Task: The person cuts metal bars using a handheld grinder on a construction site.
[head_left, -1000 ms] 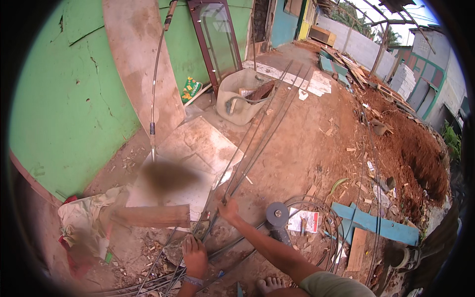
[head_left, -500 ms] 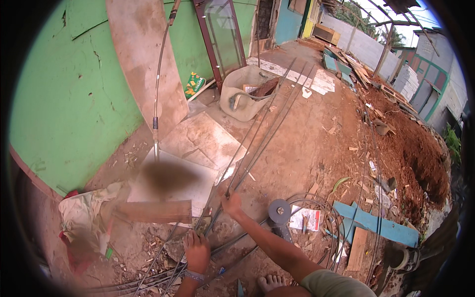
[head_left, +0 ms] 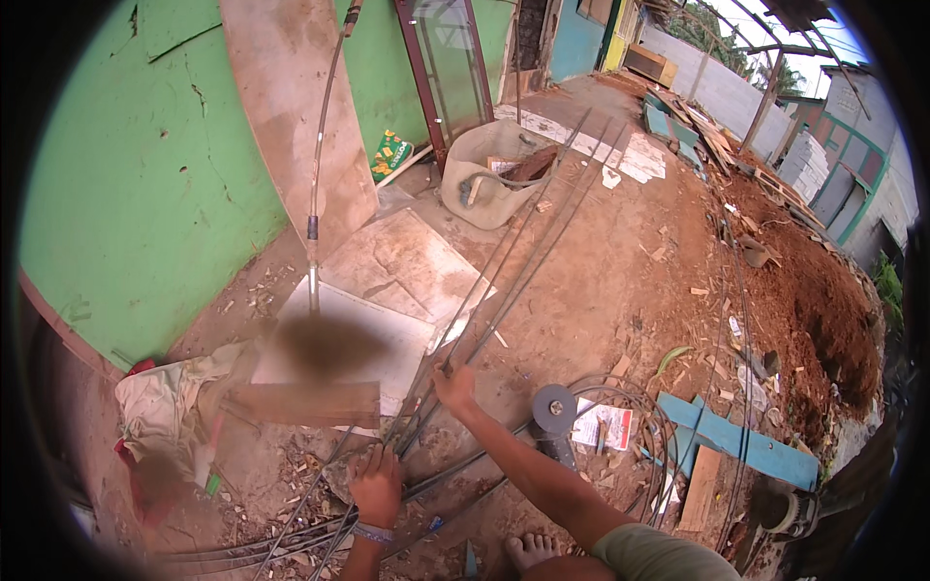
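Note:
Several long, thin steel rods (head_left: pixel 542 254) run from the far middle toward me, low over the dirt ground. My right hand (head_left: pixel 453 389) is closed round a rod, its fingers wrapped at about mid-picture. Nearer to me and to the left, my left hand (head_left: pixel 375 486) curls closed on the rods, a woven band on its wrist; the palm side is hidden. Just right of my right forearm lies an angle grinder (head_left: pixel 555 411) with a dark round disc facing up.
A wooden plank (head_left: pixel 315 404) and pale boards (head_left: pixel 412 261) lie on the left. Beyond them stands a cut-open plastic container (head_left: pixel 481 198) by the green wall (head_left: pixel 145 213). Coiled cable (head_left: pixel 651 426), blue planks (head_left: pixel 746 447) and wood scraps lie right. Dark smudges blur part of the view.
The view has shifted slightly. My left hand's fingers reach a little higher along the rods. My right hand keeps its hold on the rod.

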A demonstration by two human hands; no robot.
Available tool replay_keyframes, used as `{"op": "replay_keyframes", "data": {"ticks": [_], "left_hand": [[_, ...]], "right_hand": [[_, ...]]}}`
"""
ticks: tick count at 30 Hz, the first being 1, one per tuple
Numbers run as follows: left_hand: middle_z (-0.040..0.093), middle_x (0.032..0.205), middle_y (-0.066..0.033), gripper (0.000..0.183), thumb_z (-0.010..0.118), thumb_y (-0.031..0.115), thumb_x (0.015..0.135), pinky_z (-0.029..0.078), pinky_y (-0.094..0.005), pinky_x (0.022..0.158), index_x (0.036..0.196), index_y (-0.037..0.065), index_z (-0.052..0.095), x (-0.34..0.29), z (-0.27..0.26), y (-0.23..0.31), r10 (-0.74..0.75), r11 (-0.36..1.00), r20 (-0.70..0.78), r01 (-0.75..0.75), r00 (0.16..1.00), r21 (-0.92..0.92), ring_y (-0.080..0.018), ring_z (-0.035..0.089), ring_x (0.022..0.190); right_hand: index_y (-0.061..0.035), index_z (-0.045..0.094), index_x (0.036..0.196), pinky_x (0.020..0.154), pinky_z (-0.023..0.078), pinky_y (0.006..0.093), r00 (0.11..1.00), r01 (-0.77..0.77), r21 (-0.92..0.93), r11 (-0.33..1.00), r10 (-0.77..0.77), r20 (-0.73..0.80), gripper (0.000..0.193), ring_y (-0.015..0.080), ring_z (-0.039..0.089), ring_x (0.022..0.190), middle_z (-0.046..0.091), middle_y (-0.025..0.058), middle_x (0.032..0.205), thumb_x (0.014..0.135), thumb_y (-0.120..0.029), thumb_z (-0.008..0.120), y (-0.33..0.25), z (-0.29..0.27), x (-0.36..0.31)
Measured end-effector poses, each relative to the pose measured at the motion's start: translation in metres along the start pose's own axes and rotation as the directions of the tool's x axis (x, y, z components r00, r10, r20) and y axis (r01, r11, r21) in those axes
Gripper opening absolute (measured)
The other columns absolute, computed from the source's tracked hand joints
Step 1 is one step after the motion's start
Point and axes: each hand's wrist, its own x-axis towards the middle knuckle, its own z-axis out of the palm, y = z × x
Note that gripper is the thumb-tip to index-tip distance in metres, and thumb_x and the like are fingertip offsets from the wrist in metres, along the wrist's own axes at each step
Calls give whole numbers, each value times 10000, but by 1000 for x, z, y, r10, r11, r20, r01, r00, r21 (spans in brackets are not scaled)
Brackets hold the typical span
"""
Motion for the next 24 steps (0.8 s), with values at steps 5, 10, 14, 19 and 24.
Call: {"op": "replay_keyframes", "data": {"ticks": [5,10,14,19,24], "left_hand": [[699,1149,-131,171,653,168,863,443,-467,952,980,56,705,-4,1,-7,72,997,19,-73,997,27,-251,679,979],[692,1139,-129,204,655,151,820,442,-446,916,995,50,686,-6,2,-6,61,997,12,-61,998,41,-250,665,1002],[686,1136,-133,282,662,146,781,448,-418,889,1039,34,670,-2,0,-6,147,985,22,-148,989,88,-255,657,1010],[684,1146,-141,334,683,147,766,457,-421,893,1076,25,661,-6,-6,-12,102,992,38,-105,994,69,-268,661,993],[703,1096,-122,260,631,176,871,462,-419,930,1096,54,672,-8,-4,-14,76,989,72,-84,994,119,-242,673,933]], "right_hand": [[9,635,1006,475,545,303,998,-66,96,993,67,-14,144,152,674,617,678,93,774,875,-47,619,-13,1,-9],[21,630,1007,491,578,321,998,-58,94,994,60,-19,154,180,705,664,685,98,798,861,-27,622,-7,7,-7],[33,629,1012,497,589,332,999,-36,77,996,36,7,163,191,714,680,686,99,808,855,-11,615,-1,2,-6],[40,631,1028,502,588,328,998,-51,124,991,48,28,175,185,696,648,684,103,809,859,7,600,-23,6,-14],[41,630,1026,494,575,323,997,-82,205,975,81,13,162,185,689,643,679,99,797,871,7,594,-26,7,-14]]}}
